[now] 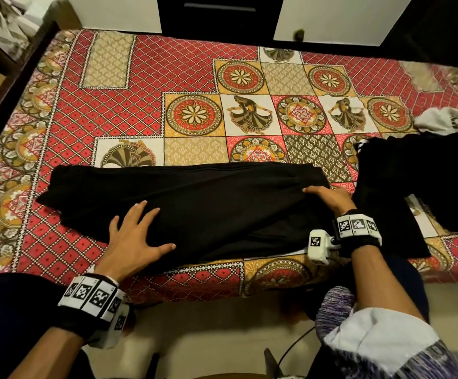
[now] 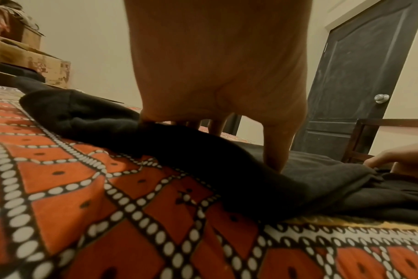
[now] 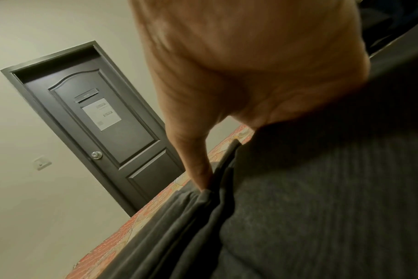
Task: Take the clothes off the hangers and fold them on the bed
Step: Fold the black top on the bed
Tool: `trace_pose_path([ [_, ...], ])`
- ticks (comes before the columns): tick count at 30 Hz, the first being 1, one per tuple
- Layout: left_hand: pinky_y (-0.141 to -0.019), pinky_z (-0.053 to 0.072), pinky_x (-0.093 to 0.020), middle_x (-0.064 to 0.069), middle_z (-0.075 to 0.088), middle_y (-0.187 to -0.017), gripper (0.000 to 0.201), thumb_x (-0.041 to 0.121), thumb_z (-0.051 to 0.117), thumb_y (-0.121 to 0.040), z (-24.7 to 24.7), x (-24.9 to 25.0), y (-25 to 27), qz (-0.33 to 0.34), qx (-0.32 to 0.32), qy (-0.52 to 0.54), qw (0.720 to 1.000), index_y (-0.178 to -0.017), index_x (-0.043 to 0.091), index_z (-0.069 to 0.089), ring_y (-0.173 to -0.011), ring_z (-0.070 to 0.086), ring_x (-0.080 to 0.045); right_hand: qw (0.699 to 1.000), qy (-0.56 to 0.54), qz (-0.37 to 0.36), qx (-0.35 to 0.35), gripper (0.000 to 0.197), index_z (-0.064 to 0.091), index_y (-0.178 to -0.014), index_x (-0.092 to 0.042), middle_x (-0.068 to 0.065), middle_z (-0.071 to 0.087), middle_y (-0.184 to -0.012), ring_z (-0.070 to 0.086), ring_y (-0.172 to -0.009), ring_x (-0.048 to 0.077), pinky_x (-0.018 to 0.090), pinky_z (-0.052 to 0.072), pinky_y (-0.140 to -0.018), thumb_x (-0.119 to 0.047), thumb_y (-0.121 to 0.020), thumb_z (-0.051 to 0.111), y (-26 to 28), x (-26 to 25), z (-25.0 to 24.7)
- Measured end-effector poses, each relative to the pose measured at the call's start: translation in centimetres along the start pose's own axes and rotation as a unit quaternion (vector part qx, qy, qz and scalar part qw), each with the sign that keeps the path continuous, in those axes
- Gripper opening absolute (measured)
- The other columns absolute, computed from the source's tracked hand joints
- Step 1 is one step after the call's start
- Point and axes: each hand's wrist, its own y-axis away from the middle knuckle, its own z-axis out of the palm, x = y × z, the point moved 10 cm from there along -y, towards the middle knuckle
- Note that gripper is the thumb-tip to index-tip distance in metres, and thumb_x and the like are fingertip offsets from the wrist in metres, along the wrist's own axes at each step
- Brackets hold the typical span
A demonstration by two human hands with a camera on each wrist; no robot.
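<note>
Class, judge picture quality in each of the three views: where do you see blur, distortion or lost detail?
Head view: wide-angle bending at the bed edges, black garment swallows detail. Left wrist view: left hand looms close and soft. Right wrist view: right hand blurred, door tilted.

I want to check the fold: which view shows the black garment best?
The head view: the whole black garment lies across the bed, left hand flat on it, right hand at its right end. The left wrist view shows only a bunched edge; the right wrist view, close-up folds.
</note>
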Motion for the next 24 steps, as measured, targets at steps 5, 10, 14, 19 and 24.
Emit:
trace_pose_path([
  [5, -0.124, 0.010, -0.048, 0.001, 0.030, -0.163, 0.100, 0.069, 0.067, -0.072, -1.2, 2.1, -0.1, 0.057, 0.054, 0.047, 0.996, -0.157, 0.026, 0.034, -0.151, 0.025, -0.018, 1.000, -0.009, -0.017, 0.002, 0.058, 0.063, -0.125, -0.002, 0.008, 0.065, -0.110, 0.063, -0.100, 0.029, 0.038, 0.052, -0.086, -0.035, -0.081, 0.082, 1.2, -0.8, 0.1],
  [10, -0.114, 0.042, -0.041, 0.012, 0.051, -0.147, 0.075, 0.051, 0.070, -0.079, -1.6, 6.8, 1.1, 0.122, 0.036, 0.218, 0.968, -0.148, 0.033, 0.046, -0.135, 0.049, -0.008, 0.993, -0.027, -0.094, 0.059, 0.030, 0.068, -0.089, -0.011, 0.002, 0.070, -0.092, 0.069, -0.100, 0.028, 0.035, 0.052, -0.082, -0.035, -0.077, 0.081, 3.2, -2.5, -0.9],
  [14, -0.104, 0.052, -0.042, 0.013, 0.065, -0.129, 0.060, 0.034, 0.081, -0.086, -1.9, 10.2, 1.6, 0.106, -0.027, 0.422, 0.900, -0.140, 0.030, 0.055, -0.122, 0.060, -0.002, 0.976, -0.081, -0.189, 0.073, 0.045, 0.074, -0.100, -0.016, -0.004, 0.077, -0.098, 0.072, -0.096, 0.018, 0.044, 0.058, -0.094, -0.045, -0.065, 0.079, 8.0, -6.1, -1.5],
  [19, -0.100, 0.057, -0.044, 0.000, 0.061, -0.140, 0.065, 0.036, 0.070, -0.088, -2.7, 13.0, 2.6, 0.077, -0.143, 0.638, 0.753, -0.148, 0.027, 0.046, -0.127, 0.062, -0.013, 0.942, -0.069, -0.328, 0.035, 0.047, 0.066, -0.117, -0.030, -0.010, 0.074, -0.109, 0.071, -0.102, 0.011, 0.043, 0.058, -0.094, -0.041, -0.074, 0.079, 18.9, -12.5, 3.0],
  [24, -0.087, 0.058, -0.035, 0.004, 0.061, -0.138, 0.080, 0.056, 0.066, -0.073, -7.6, 9.5, 2.3, 0.039, -0.128, 0.722, 0.679, -0.146, 0.030, 0.048, -0.120, 0.062, -0.014, 0.917, 0.032, -0.392, -0.058, 0.040, 0.058, -0.111, -0.027, -0.015, 0.068, -0.097, 0.067, -0.088, 0.005, 0.023, 0.055, -0.080, -0.043, -0.079, 0.074, 29.5, -18.8, 14.9],
])
